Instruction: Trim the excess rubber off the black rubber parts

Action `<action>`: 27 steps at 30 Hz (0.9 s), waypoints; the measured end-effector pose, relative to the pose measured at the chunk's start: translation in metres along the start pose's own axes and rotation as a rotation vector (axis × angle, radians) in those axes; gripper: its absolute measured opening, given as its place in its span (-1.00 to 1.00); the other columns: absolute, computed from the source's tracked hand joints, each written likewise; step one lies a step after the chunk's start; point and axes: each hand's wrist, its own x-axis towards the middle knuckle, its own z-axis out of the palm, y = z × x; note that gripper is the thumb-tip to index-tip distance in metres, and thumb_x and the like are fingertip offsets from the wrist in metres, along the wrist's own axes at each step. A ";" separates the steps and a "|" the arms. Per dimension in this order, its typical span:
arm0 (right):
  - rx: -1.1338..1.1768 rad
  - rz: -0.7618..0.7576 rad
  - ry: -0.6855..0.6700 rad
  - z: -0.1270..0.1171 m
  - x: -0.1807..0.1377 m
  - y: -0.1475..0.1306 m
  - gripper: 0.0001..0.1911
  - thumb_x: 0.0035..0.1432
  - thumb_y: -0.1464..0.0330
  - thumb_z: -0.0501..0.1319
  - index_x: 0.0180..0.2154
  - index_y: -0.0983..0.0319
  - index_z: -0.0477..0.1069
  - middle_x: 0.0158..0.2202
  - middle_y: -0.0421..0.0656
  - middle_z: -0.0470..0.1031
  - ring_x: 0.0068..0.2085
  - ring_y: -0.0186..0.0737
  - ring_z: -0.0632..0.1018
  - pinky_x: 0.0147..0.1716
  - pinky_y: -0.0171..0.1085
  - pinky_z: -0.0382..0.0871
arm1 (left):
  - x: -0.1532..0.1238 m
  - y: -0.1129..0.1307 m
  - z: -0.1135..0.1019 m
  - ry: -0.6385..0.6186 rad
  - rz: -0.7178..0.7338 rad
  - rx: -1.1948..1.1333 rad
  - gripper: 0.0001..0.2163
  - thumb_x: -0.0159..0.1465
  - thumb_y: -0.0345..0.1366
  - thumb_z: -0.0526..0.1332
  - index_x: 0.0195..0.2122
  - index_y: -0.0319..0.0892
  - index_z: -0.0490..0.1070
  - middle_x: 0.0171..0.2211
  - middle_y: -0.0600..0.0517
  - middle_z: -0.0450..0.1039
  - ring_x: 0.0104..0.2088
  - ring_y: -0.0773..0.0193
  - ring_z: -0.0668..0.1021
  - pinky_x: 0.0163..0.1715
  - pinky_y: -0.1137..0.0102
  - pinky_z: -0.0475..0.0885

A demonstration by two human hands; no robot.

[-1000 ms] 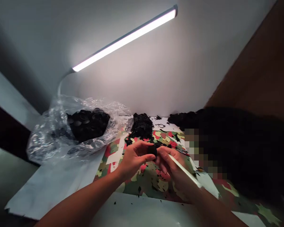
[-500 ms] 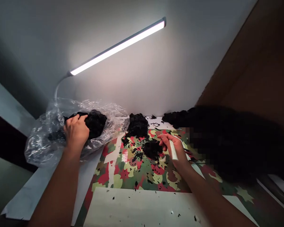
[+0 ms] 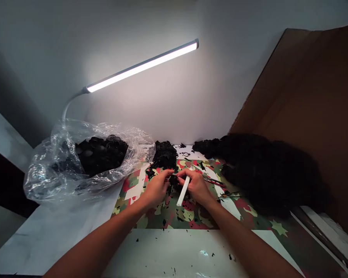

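The right hand [image 3: 195,185] grasps a white stick [image 3: 183,192], whose free end points to seven o'clock. The left hand [image 3: 158,189] is curved just beside a black mass [image 3: 174,180], which is between both hands; whether it grips some piece, I cannot tell. From the hands, a transparent bag [image 3: 43,179] with black round pieces [image 3: 101,152] is at ten o'clock, a heap of black scraps [image 3: 164,154] at eleven, a big dark pile [image 3: 266,173] at three. Beneath lies a patterned sheet [image 3: 174,222].
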 end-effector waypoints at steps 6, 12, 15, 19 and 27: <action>0.216 0.084 0.069 0.003 -0.004 -0.009 -0.74 0.24 0.16 0.17 -0.27 0.22 0.46 -0.21 -0.08 0.58 -0.37 -0.23 0.51 -0.41 -0.27 0.38 | 0.004 0.018 -0.010 -0.038 -0.163 -0.404 -0.65 0.20 -0.42 0.25 0.03 -0.18 0.48 0.00 -0.14 0.56 -0.06 0.10 0.60 -0.02 0.16 0.50; 0.359 0.108 0.085 -0.007 -0.007 -0.019 -0.88 0.19 0.26 0.22 -0.31 0.17 0.42 -0.01 -0.07 0.54 -0.07 -0.08 0.53 -0.10 -0.15 0.39 | 0.003 0.023 -0.012 0.099 -0.194 -0.511 -0.53 0.13 -0.46 0.24 0.11 -0.13 0.44 0.01 -0.11 0.55 0.03 0.10 0.55 0.00 0.20 0.48; 0.364 0.143 0.166 -0.009 -0.009 -0.022 -0.78 0.27 0.16 0.15 -0.22 0.16 0.44 -0.09 -0.09 0.56 -0.05 -0.08 0.52 -0.01 -0.14 0.34 | 0.003 0.019 -0.012 0.101 -0.195 -0.455 -0.59 0.10 -0.50 0.23 0.00 -0.17 0.52 -0.02 -0.10 0.56 0.01 0.11 0.56 0.04 0.21 0.45; 0.387 0.171 0.209 -0.006 -0.014 -0.026 -0.54 0.39 0.00 -0.08 -0.03 0.14 0.40 -0.22 -0.11 0.58 -0.18 -0.11 0.54 -0.09 -0.15 0.37 | 0.003 0.015 -0.011 0.114 -0.150 -0.411 -0.66 0.18 -0.41 0.25 0.00 -0.10 0.55 0.03 -0.07 0.51 0.05 0.12 0.53 0.07 0.24 0.42; 0.233 0.037 0.183 -0.008 -0.023 -0.029 -0.43 0.41 -0.03 -0.16 0.07 0.10 0.45 -0.34 -0.15 0.52 -0.30 -0.14 0.51 -0.24 -0.18 0.35 | 0.000 0.017 -0.009 0.166 -0.067 -0.356 -0.48 0.15 -0.33 0.41 0.15 -0.03 0.40 -0.05 -0.02 0.52 -0.03 0.16 0.57 0.05 0.24 0.46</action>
